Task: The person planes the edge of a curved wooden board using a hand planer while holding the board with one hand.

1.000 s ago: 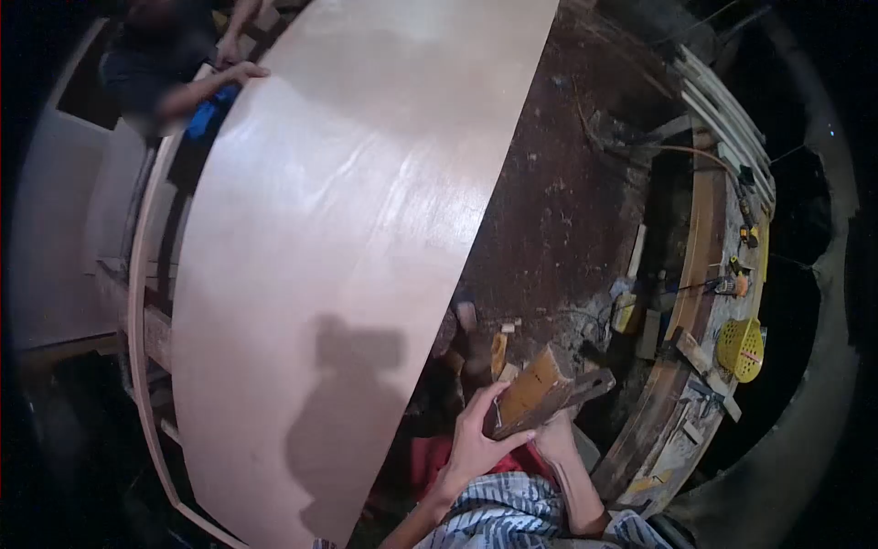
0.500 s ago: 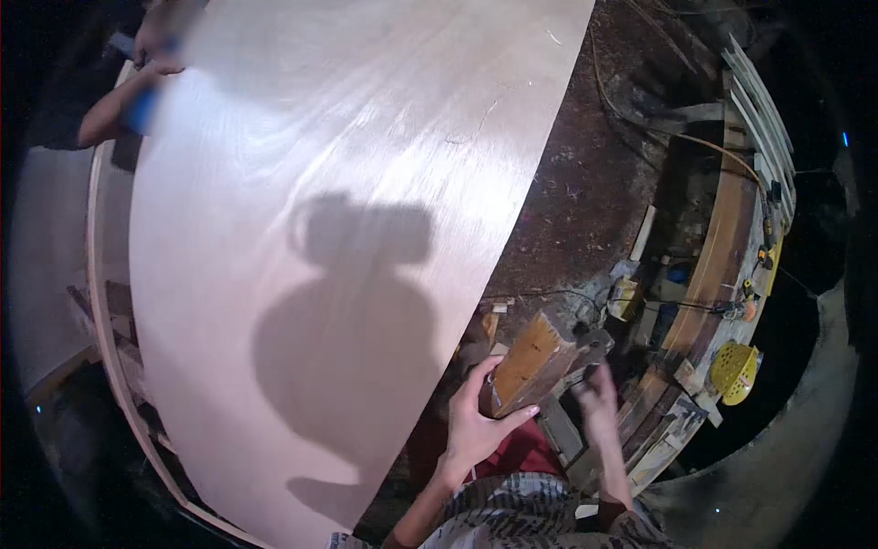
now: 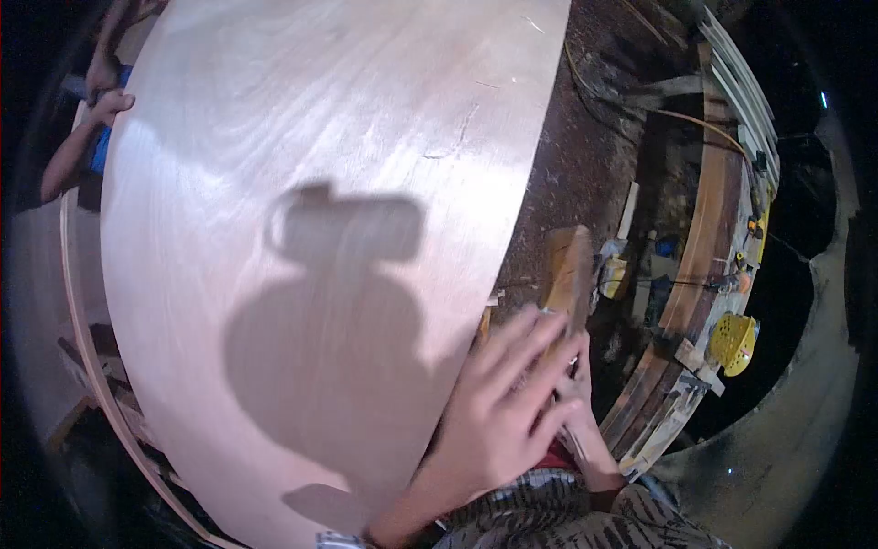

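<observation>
A worn wooden block tool point(image 3: 569, 270), possibly a hand plane, stands tilted upward just right of the big pale wooden panel point(image 3: 338, 146). My left hand point(image 3: 503, 403) is raised in front of its lower part, fingers spread and slightly blurred; whether it touches the block cannot be made out. Behind it, my right hand point(image 3: 576, 393) grips the lower end of the block, partly covered by my left hand. A shadow of a head and shoulders falls across the panel.
At the upper left, another person's hand point(image 3: 113, 102) rests on the panel's edge. To the right runs a timber beam point(image 3: 709, 220) with tools, a yellow perforated basket point(image 3: 733, 344) and pale strips point(image 3: 743, 91). A cable crosses the dark floor.
My left hand has come off its grip on the block's side and spread in front of it. My right hand has returned to the block, which now points more upright.
</observation>
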`<action>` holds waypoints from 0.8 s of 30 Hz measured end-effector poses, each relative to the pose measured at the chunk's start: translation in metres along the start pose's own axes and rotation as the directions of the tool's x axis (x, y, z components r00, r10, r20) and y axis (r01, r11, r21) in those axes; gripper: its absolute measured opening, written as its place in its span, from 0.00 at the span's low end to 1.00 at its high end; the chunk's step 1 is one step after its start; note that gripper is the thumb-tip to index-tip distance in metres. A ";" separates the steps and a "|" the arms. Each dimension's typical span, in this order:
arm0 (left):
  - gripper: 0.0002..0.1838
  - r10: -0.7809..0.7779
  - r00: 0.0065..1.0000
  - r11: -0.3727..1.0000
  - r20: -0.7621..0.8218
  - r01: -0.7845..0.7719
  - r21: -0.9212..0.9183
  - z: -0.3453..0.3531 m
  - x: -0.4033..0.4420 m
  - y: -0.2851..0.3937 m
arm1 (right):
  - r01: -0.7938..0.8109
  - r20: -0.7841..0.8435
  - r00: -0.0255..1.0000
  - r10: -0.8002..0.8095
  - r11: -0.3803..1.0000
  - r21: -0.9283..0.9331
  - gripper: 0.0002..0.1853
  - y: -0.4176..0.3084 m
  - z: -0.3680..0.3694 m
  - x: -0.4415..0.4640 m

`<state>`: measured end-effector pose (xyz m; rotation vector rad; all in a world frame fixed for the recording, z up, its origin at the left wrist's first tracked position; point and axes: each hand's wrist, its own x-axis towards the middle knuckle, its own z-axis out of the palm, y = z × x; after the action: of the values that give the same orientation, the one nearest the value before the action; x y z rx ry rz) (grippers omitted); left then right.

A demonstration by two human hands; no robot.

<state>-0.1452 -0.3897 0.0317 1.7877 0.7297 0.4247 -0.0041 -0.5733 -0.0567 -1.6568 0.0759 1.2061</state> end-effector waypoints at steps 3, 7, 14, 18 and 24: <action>0.31 0.119 0.956 0.926 -0.267 -0.009 0.378 -0.080 0.053 -0.087 | 0.113 -0.069 0.991 -0.114 0.993 -0.019 0.54 -0.027 0.029 0.022; 0.38 0.264 0.869 0.443 -0.418 0.276 0.853 -0.117 0.088 -0.132 | 0.339 -0.039 0.938 -0.344 0.935 -0.108 0.46 -0.084 0.097 0.078; 0.37 0.186 0.884 0.526 -0.428 0.278 0.804 -0.115 0.089 -0.126 | 0.285 -0.032 0.947 -0.318 0.885 -0.368 0.54 -0.097 0.162 0.077; 0.38 0.114 0.896 0.491 -0.429 0.325 0.808 -0.113 0.091 -0.130 | 0.235 0.061 0.972 -0.228 0.918 -0.320 0.51 0.009 0.139 -0.039; 0.39 0.062 0.906 0.541 -0.418 0.321 0.777 -0.116 0.088 -0.119 | 0.411 0.007 0.896 -0.443 0.825 -0.388 0.48 -0.073 0.159 0.069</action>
<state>-0.1820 -0.2236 -0.0483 2.5538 1.5615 0.3588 -0.0342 -0.3879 -0.0499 -1.9279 -0.4894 0.8346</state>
